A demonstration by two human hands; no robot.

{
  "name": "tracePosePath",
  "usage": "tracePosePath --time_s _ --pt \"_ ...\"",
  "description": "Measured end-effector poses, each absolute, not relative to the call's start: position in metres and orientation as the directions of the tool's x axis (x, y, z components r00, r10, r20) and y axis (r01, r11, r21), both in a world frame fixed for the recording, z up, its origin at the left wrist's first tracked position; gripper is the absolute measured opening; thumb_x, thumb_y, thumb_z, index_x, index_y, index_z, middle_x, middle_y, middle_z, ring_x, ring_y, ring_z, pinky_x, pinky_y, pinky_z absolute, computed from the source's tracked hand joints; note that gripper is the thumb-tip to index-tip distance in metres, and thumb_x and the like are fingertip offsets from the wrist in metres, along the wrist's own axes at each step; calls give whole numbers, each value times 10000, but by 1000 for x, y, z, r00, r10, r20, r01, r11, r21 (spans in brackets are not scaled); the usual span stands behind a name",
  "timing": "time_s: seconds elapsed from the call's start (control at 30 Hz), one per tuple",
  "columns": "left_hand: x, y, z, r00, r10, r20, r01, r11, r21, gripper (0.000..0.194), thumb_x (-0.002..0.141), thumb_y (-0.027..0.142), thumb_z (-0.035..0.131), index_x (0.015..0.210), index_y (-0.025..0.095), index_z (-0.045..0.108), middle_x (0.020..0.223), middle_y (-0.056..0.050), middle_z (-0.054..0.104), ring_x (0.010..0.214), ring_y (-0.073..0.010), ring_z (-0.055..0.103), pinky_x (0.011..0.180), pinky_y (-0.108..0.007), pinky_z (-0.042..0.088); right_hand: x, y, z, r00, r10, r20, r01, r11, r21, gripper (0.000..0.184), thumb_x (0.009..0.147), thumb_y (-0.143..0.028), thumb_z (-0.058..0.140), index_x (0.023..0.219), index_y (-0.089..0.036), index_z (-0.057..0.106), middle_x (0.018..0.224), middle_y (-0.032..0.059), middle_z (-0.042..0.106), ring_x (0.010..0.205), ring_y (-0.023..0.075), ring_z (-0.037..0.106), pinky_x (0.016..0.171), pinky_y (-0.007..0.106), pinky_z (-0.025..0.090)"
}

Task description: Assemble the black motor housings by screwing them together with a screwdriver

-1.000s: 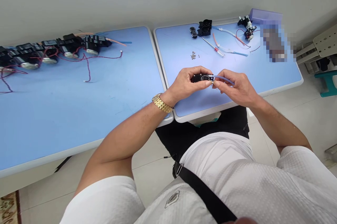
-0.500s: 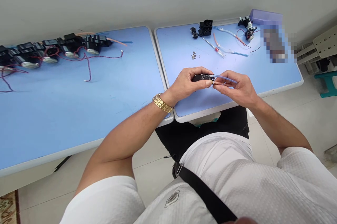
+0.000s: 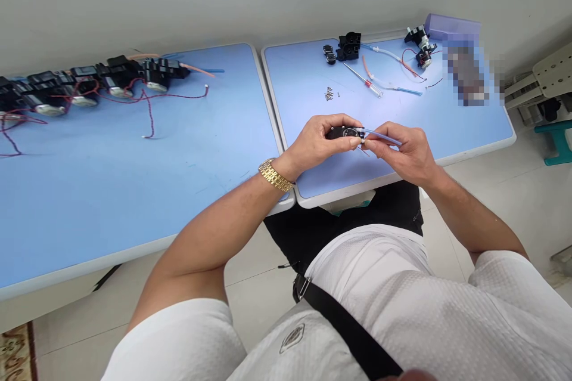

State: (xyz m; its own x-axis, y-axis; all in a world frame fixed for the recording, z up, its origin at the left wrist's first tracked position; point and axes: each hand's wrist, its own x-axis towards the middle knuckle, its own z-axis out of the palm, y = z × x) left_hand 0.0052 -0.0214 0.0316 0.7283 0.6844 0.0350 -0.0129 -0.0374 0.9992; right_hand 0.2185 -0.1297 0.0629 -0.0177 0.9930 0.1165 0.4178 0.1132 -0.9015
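Black housing [image 3: 337,132] is sitting gripped in the left hand [image 3: 308,145]; at three o'clock, the right hand [image 3: 409,151] is drawing nearer, pinching a pale fitting [image 3: 363,141].

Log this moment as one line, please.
left hand: grips black part | right hand: at blue tube beside it | screwdriver: on table | screws: loose pile on table

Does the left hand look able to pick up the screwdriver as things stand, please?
Not as it is, I think: the left hand is holding the black part, though the screwdriver lies in the open.
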Motion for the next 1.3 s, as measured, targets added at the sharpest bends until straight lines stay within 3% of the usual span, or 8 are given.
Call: tracePosePath --time_s 0.17,0.33,0.7,0.87,1.07,1.3 --pt "4 -21 30 722 689 60 17 -105 994 569 837 691 932 1090 188 846 894 -54 804 713 -144 638 667 -280 510 219 -131 67 -7 995 103 469 94 -878 582 984 -815 742 866 -246 777 780 13 763 682 165 618 674 352 486" --pt "4 -21 29 740 670 61 29 -122 992 571 863 701 902 1116 192 840 887 -47 777 713 -143 598 670 -287 487 218 -134 65 -10 991 133 540 117 -833 526 1050 -744 698 899 -249 790 772 8 748 669 158 587 644 338 447" --pt "3 -19 27 763 643 65 56 -166 985 571 902 726 849 1121 200 821 850 -31 744 704 -141 573 677 -289 472 219 -138 62 -121 949 291 761 277 -587 484 1160 -603 537 849 -254 661 679 -6 576 621 153 404 632 352 333" --pt "4 -20 28 750 659 65 59 -165 985 557 875 718 867 1062 195 822 812 -19 727 666 -134 555 653 -296 443 219 -139 64 -96 967 237 696 235 -678 451 1141 -591 598 848 -254 656 688 -30 565 612 137 404 616 334 348" --pt "4 -20 30 739 670 64 48 -148 988 581 853 734 878 1038 187 819 799 -18 729 651 -129 537 630 -291 426 217 -138 68 -41 990 138 577 136 -805 446 1096 -649 668 889 -258 721 769 -8 683 680 150 518 647 325 415" --pt "5 -20 28 732 674 101 41 -192 981 592 875 759 855 1061 198 820 829 -31 733 691 -137 537 658 -291 449 219 -135 68 -66 995 78 527 101 -844 386 1077 -620 695 954 -256 727 864 18 801 714 163 626 672 318 498"
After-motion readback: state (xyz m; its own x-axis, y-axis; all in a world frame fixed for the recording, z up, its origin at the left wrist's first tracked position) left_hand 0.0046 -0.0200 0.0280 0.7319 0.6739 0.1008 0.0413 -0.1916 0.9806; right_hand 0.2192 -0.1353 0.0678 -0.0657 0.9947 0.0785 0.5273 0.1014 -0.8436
